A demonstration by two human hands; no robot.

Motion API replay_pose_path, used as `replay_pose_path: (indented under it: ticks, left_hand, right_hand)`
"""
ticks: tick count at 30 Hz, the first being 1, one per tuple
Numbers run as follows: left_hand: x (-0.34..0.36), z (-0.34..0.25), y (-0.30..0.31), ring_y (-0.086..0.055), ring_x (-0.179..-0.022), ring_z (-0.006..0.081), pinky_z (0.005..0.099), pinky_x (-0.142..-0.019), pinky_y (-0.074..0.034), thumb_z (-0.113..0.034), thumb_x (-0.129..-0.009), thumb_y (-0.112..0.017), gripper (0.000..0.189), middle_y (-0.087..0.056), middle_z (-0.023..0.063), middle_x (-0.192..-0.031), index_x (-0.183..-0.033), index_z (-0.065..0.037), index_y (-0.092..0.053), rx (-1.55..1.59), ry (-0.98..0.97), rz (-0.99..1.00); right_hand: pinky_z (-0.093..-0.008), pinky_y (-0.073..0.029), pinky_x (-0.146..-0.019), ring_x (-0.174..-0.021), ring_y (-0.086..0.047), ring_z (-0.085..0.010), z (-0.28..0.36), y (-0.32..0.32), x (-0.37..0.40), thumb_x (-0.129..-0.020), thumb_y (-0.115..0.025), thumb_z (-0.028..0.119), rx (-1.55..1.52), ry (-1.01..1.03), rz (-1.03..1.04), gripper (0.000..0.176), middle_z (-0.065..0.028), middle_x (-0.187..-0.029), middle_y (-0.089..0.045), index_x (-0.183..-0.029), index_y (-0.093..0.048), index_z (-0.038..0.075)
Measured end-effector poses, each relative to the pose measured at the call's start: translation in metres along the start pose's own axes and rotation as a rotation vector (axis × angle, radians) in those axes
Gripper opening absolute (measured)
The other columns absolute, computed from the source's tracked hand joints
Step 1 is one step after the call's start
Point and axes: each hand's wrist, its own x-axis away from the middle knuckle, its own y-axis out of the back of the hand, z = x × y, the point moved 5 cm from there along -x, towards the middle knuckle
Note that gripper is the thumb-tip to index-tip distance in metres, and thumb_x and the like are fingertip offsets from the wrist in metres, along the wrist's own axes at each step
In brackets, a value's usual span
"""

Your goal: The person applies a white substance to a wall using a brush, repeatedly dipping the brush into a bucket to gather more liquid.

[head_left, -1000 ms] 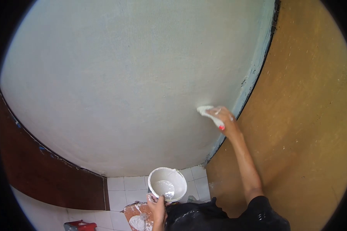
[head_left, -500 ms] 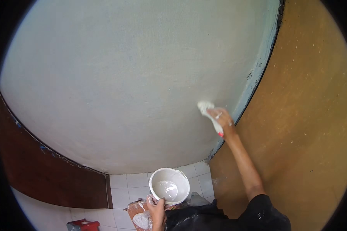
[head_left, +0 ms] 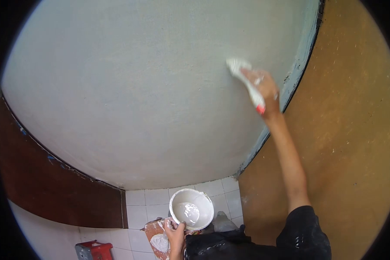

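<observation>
My right hand (head_left: 264, 89) is closed round the handle of a paintbrush (head_left: 250, 86), which is white with a red handle tip. Its bristles meet the pale grey-white wall (head_left: 151, 95) at the upper right, and white paint marks my fingers. Low in the view, my left hand (head_left: 176, 232) grips the near rim of a white bucket (head_left: 173, 203). White paint (head_left: 188, 213) lies in the bottom of the bucket, which is tilted slightly so its inside shows.
An ochre surface (head_left: 333, 130) borders the wall at right, a dark brown panel (head_left: 52, 182) at left. Below are white floor tiles (head_left: 157, 197), a paint-spattered brown board (head_left: 149, 229) bearing a white lump (head_left: 159, 242), and a red and grey stool-like object (head_left: 100, 250).
My right hand has swept the paintbrush upward and a little to the right along the wall. My left hand and the bucket have stayed nearly in place.
</observation>
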Motion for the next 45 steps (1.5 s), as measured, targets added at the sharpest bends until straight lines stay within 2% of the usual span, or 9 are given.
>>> replay_pose_path:
  ticks: [4,8,13,17,24,26,32,36,45]
  left_hand:
    - [-0.003,0.01,0.004,-0.068,-0.078,0.0196,0.0322,-0.053,-0.064,0.004,-0.081,-0.06,0.033,-0.06,0.0109,-0.102,-0.111,-0.002,-0.047,0.023,-0.002,0.018]
    - [-0.001,0.013,0.007,-0.068,-0.079,0.0198,0.032,-0.053,-0.065,0.004,-0.082,-0.06,0.032,-0.06,0.0106,-0.101,-0.11,-0.003,-0.047,0.006,0.016,0.01]
    - [-0.001,0.012,0.008,-0.068,-0.077,0.0193,0.0315,-0.053,-0.064,0.004,-0.082,-0.06,0.031,-0.06,0.0105,-0.099,-0.109,-0.003,-0.047,-0.002,0.006,0.03]
    - [-0.003,0.016,0.01,-0.07,-0.078,0.0219,0.0325,-0.057,-0.065,0.006,-0.081,-0.058,0.036,-0.062,0.0131,-0.103,-0.115,-0.001,-0.047,-0.002,0.028,0.02]
    - [0.001,0.008,0.008,-0.071,-0.078,0.0235,0.0344,-0.057,-0.065,0.007,-0.081,-0.056,0.047,-0.064,0.0155,-0.107,-0.127,0.002,-0.047,0.018,0.076,0.001]
    - [0.001,0.002,0.005,-0.069,-0.075,0.0214,0.0331,-0.053,-0.065,0.007,-0.082,-0.06,0.034,-0.06,0.0117,-0.1,-0.113,-0.002,-0.046,0.055,0.055,-0.008]
    - [0.0,0.013,0.015,-0.067,-0.073,0.0181,0.0312,-0.053,-0.064,0.005,-0.082,-0.06,0.029,-0.061,0.0104,-0.098,-0.106,-0.004,-0.047,-0.002,0.085,-0.024]
    - [-0.002,0.02,0.019,-0.069,-0.073,0.019,0.0314,-0.054,-0.064,0.003,-0.082,-0.059,0.031,-0.064,0.0105,-0.099,-0.11,-0.003,-0.049,-0.022,0.064,-0.05]
    - [-0.008,0.024,0.027,-0.064,-0.074,0.0128,0.0298,-0.053,-0.063,0.005,-0.08,-0.061,0.03,-0.06,0.0055,-0.096,-0.104,-0.007,-0.048,-0.032,0.12,-0.049]
  right_hand:
    - [-0.0389,-0.057,-0.091,-0.108,-0.066,-0.0297,0.022,-0.061,0.129,-0.08,-0.066,-0.005,-0.133,-0.076,0.314,0.053,-0.0044,-0.123,-0.071,-0.129,-0.068,0.016]
    - [-0.0384,-0.056,-0.09,-0.104,-0.067,-0.0296,0.005,-0.068,0.128,-0.079,-0.067,-0.005,-0.273,-0.125,0.422,0.053,-0.006,-0.12,-0.071,-0.127,-0.069,0.017]
    - [-0.0371,-0.056,-0.09,-0.102,-0.068,-0.0286,-0.005,0.008,-0.032,-0.078,-0.069,-0.006,-0.052,0.04,0.004,0.048,-0.0077,-0.114,-0.074,-0.122,-0.073,0.014]
    - [-0.0379,-0.056,-0.091,-0.105,-0.068,-0.0285,0.0,0.004,-0.033,-0.081,-0.066,-0.003,0.055,0.068,-0.095,0.046,-0.0055,-0.119,-0.073,-0.124,-0.072,0.013]
    - [-0.0372,-0.055,-0.097,-0.116,-0.063,-0.0306,0.034,-0.113,0.202,-0.076,-0.07,-0.002,-0.2,-0.115,0.438,0.062,-0.0014,-0.131,-0.068,-0.134,-0.064,0.018]
    - [-0.0375,-0.055,-0.098,-0.116,-0.063,-0.0309,0.033,-0.12,0.218,-0.074,-0.073,-0.003,-0.263,-0.184,0.573,0.065,0.0005,-0.13,-0.068,-0.134,-0.065,0.02]
    - [-0.0391,-0.054,-0.095,-0.109,-0.066,-0.0318,0.006,-0.038,0.052,-0.076,-0.071,-0.006,-0.102,-0.066,0.023,0.055,-0.0041,-0.123,-0.072,-0.127,-0.07,0.014]
    - [-0.0393,-0.054,-0.095,-0.108,-0.067,-0.0319,0.015,-0.036,0.045,-0.081,-0.068,-0.002,0.002,-0.07,-0.097,0.048,-0.0049,-0.123,-0.072,-0.127,-0.071,0.014]
    - [-0.0383,-0.055,-0.097,-0.117,-0.063,-0.0295,0.054,-0.157,0.287,-0.079,-0.065,-0.006,-0.288,-0.229,0.526,0.058,-0.0033,-0.126,-0.07,-0.132,-0.066,0.016]
